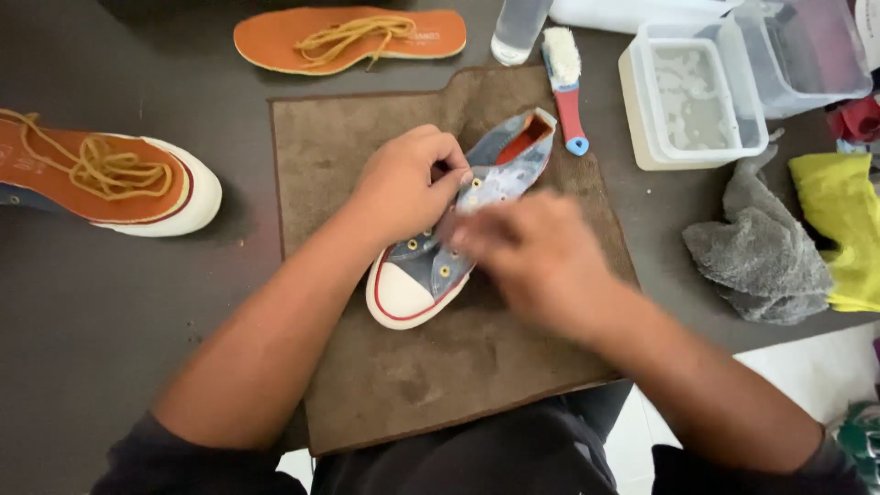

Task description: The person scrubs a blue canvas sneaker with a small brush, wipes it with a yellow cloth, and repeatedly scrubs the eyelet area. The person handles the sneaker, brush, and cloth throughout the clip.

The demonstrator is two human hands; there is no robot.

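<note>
A blue canvas sneaker (500,170) with a white toe cap and no laces lies on a brown cloth mat (367,367) in the middle of the table. My left hand (403,183) pinches the sneaker's upper at the eyelet flap. Over the right side of the shoe my right hand (536,252) is blurred by motion; I cannot tell whether it holds anything.
A second sneaker (197,197) with an orange insole and a tan lace on it lies at left. An orange insole (275,41) with a lace lies at the back. A brush (566,87), a bottle (518,27), clear tubs (642,101), a grey rag (761,252) and a yellow cloth (843,220) stand right.
</note>
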